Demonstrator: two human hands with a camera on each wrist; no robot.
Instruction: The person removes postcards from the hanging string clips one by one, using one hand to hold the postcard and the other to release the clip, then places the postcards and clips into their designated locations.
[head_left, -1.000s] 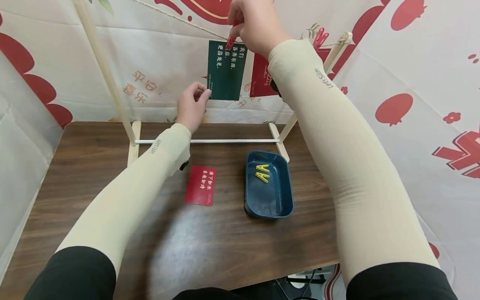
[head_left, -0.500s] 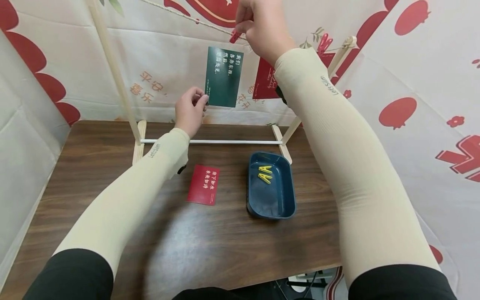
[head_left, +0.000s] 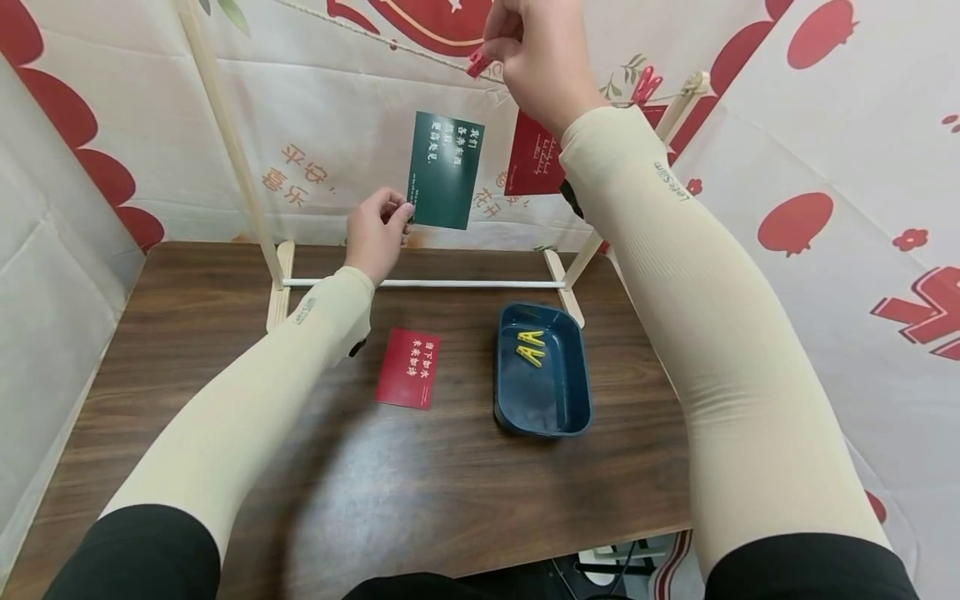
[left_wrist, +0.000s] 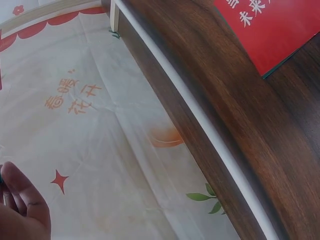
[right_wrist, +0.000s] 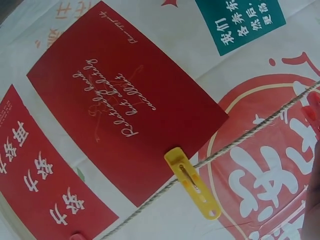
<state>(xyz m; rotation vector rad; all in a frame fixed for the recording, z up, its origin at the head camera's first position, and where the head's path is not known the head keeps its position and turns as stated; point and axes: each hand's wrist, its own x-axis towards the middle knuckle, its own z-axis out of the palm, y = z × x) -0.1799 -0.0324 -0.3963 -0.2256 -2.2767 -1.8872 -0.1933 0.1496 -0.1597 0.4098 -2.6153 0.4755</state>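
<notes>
- L hand: fingers curled, pinched green card by its left edge, near the lower corner. Rest of card free.
- R hand: thumb + fingers curled on red peg, up at the rope. Couldn't tell if peg jaws were spread or already on the rope.
- Green card hung in the air below rope, apart from it, slightly tilted, text toward person; not pegged yet.
- Step in hand, judged: pegging green card to rope. Doing it well called for L hand to lift card till top edge met rope, squared up, w/ 1 steady pinch; low corner hold probably let the top swing.
- R hand needed peg squeezed wide, jaws over rope + card edge together, eased off slowly; L hand best kept on till the bite was sure. Gap to next card worth keeping.
- Next along rope, R side: red script card under yellow peg, then 2nd red card near R post.
- Below, on table: loose red card, and blue tray w/ 2 yellow pegs inside.
</notes>
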